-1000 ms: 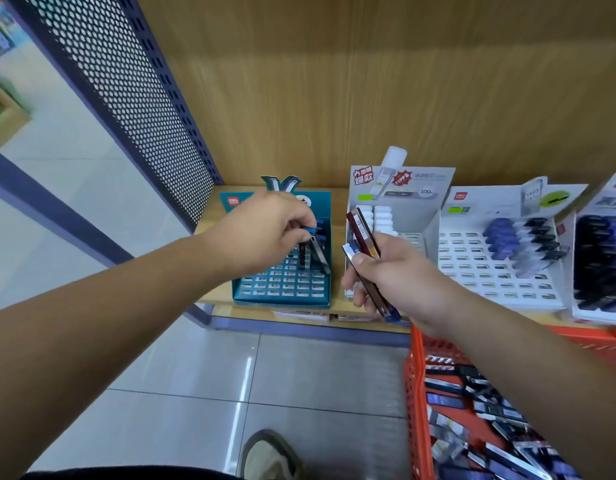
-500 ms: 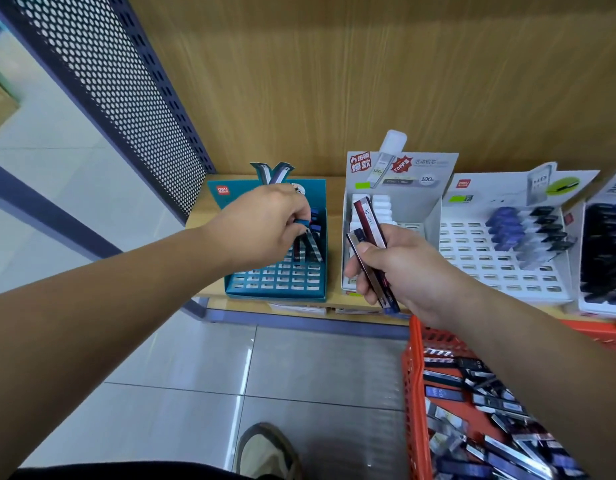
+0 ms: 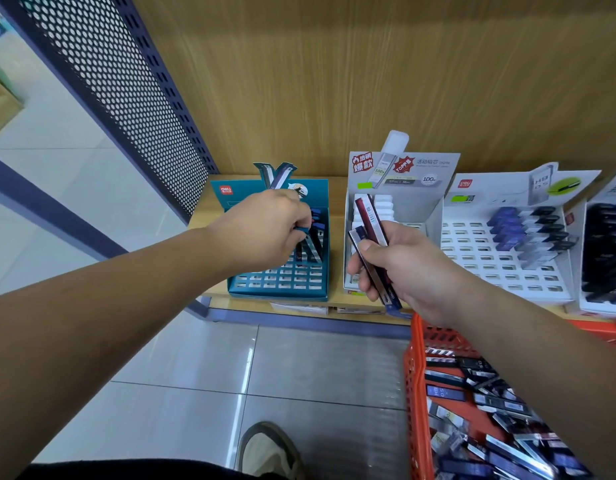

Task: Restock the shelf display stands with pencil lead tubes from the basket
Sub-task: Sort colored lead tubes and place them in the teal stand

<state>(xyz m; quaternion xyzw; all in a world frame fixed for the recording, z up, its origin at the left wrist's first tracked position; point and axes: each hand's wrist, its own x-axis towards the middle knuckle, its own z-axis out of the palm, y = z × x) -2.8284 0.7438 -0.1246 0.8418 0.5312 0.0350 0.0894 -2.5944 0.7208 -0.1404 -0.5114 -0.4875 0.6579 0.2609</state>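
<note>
Left hand (image 3: pixel 261 233): fingers pinching a dark pencil lead tube (image 3: pixel 301 250) standing in the teal slotted cardboard stand (image 3: pixel 282 284).
Right hand (image 3: pixel 403 268): fingers wrapped round a bundle of slim maroon and navy tubes (image 3: pixel 366 213).
Orange plastic basket (image 3: pixel 415 375): holds loose tubes (image 3: pixel 445 393).

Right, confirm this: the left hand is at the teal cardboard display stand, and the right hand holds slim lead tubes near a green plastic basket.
Not quite: the head view shows the perforated plastic basket is orange-red, not green. The rest stands.
</note>
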